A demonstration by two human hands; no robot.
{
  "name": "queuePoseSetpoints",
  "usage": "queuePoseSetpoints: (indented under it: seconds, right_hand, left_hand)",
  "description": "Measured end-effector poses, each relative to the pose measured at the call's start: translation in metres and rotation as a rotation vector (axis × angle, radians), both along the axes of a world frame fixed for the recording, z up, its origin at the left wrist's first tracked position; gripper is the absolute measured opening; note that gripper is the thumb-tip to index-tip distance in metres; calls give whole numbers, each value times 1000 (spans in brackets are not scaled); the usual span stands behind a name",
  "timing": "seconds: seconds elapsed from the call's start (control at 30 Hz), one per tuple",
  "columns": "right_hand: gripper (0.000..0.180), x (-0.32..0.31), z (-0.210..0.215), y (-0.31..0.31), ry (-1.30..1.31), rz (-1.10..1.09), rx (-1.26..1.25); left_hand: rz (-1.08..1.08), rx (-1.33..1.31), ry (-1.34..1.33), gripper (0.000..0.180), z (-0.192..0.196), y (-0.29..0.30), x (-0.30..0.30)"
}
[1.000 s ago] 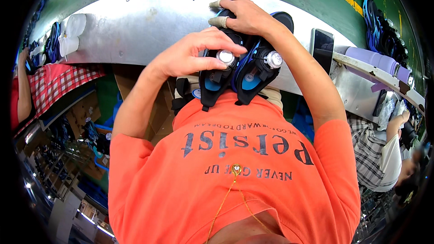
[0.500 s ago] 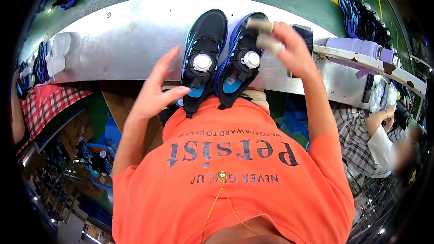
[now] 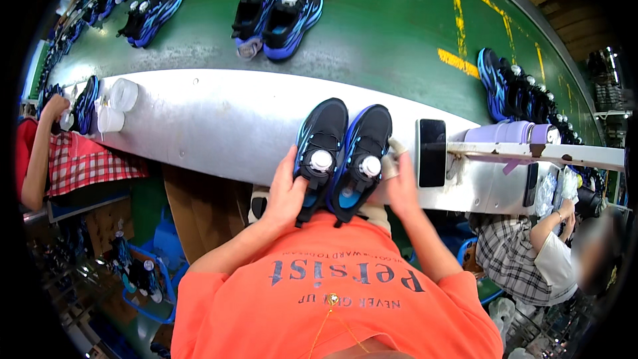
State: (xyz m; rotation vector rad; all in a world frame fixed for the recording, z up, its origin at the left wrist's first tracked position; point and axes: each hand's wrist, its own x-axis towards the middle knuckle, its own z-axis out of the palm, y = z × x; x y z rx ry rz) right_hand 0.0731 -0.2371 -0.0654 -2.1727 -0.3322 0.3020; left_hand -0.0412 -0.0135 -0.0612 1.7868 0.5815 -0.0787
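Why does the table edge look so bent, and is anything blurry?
Head view: the fisheye lens bows the pale metal ledge and darkens the corners; the right hand beside the pair of shoes is slightly motion-blurred; the left hand looks sharper.

phone (image 3: 432, 151) on ledge | purple bottle (image 3: 506, 133) | shoe pair (image 3: 278, 16) on green belt (image 3: 385, 26)

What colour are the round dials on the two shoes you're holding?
White, on both shoes, one dial each; the head view shows them clearly between the left hand and right hand.
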Motion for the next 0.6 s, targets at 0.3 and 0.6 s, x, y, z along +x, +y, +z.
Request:
queuePoseSetpoints:
  seconds: [0.3, 0.6]
  right_hand:
    - [38, 157, 18, 106, -302, -88, 317]
    - [43, 243, -13, 231, -268, 70, 504]
  left_hand:
    - [94, -43, -147, 64, -11, 62, 217]
    - [436, -609, -266, 35, -23, 172, 285]
